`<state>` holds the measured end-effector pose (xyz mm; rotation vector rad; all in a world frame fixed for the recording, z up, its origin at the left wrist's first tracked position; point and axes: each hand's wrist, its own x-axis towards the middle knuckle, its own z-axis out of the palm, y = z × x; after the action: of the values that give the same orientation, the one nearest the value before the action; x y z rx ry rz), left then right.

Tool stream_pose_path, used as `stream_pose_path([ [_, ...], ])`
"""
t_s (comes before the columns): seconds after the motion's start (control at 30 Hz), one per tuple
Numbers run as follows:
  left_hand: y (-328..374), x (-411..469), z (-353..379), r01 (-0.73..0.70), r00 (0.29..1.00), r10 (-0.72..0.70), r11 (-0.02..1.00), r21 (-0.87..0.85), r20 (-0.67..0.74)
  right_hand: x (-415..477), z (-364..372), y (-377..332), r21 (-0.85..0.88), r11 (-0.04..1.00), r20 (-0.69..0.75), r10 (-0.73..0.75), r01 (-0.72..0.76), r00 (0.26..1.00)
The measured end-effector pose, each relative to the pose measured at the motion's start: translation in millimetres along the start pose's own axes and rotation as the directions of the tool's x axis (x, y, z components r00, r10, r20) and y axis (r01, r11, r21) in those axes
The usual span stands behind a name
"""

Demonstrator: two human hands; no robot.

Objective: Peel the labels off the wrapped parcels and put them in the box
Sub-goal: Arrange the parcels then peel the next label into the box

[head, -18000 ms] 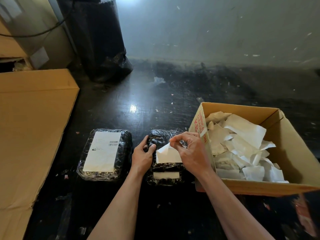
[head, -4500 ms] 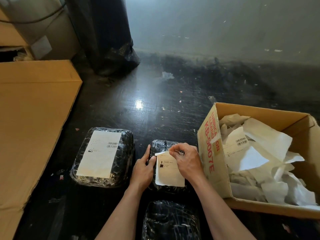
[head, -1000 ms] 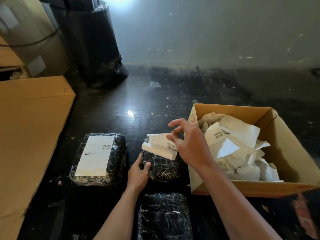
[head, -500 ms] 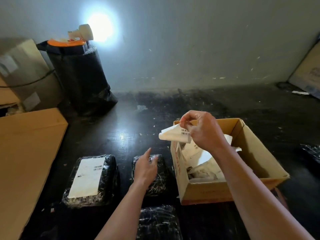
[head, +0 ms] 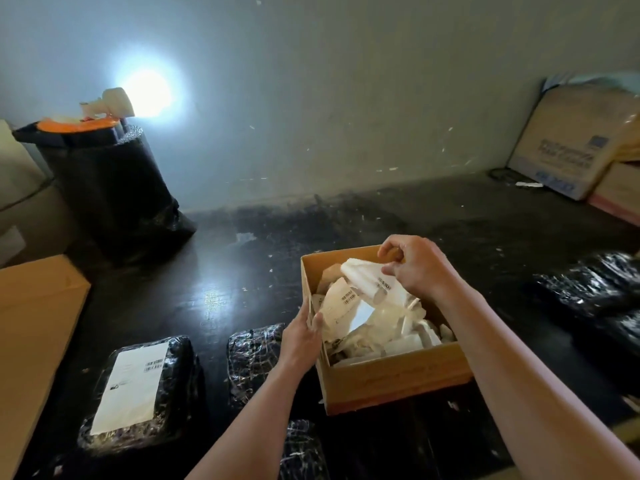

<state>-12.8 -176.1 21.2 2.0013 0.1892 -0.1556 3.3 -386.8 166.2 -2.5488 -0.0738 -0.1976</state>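
Pinching a peeled label between thumb and fingers, the right hand hung over the open box; the left hand gripped the box's near-left wall, beside a bare parcel.

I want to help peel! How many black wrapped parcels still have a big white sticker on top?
1. Only the left parcel, beside the flat cardboard, shows one. The middle parcel by the left hand looks bare; the near one's top is partly hidden.
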Motion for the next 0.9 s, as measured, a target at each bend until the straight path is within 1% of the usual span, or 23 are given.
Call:
stream_pose_path([
  [0.2,-2,-3,11,0.012,1.0,-0.012,0.999,-0.04,0.018,2,5,21,-0.037,0.997,0.1,0.074,-0.071,0.992],
  [0.33,-1,-3,13,0.02,1.0,-0.02,0.999,-0.044,0.006,4,8,31,-0.091,0.987,0.1,0.143,-0.134,0.985],
  [0.43,-3,-1,15,0.024,1.0,-0.024,0.999,-0.045,-0.001,6,7,37,-0.152,0.977,0.129,0.173,-0.152,0.977],
  [0.5,-4,-1,15,0.029,1.0,-0.029,0.996,-0.086,0.003,6,7,39,-0.2,0.968,0.127,0.179,-0.152,0.976],
  [0.57,-5,-1,15,0.026,1.0,-0.026,0.994,-0.103,0.003,4,8,40,-0.21,0.967,0.128,0.173,-0.144,0.977],
  [0.7,-7,0,15,0.01,1.0,-0.01,0.997,-0.074,0.007,4,11,45,-0.184,0.973,0.146,0.17,-0.143,0.975],
  [0.9,-4,0,15,0.007,1.0,-0.006,0.998,-0.062,0.012,5,9,52,-0.245,0.96,0.133,0.174,-0.137,0.976],
])
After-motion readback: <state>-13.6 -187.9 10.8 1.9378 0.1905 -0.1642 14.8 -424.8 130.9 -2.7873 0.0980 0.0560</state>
